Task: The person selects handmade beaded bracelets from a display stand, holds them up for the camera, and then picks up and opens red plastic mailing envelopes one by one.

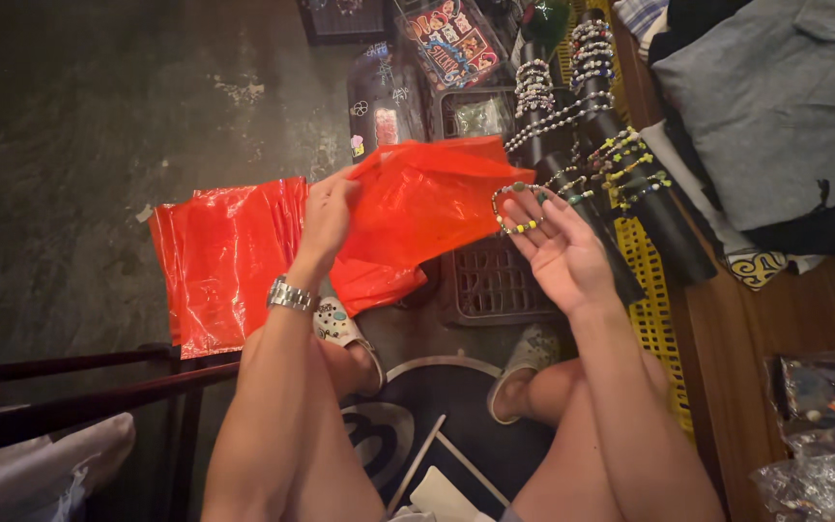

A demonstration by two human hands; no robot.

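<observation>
My left hand (326,215), with a silver watch on its wrist, pinches the top edge of a crumpled orange-red plastic bag (417,208) held up in front of me. My right hand (558,242) is palm up, and a beaded bracelet (524,205) with green, yellow and dark beads is looped over its fingers, right beside the bag's edge. A flat stack of the same orange-red bags (219,256) lies on the dark floor to the left.
Black cylinder stands (630,193) carry several beaded bracelets at the upper right, over yellow and dark plastic crates (495,285). Grey folded clothes (775,106) lie on a wooden surface at right. Clear packets (823,425) sit lower right. Dark wooden rails (70,387) cross lower left.
</observation>
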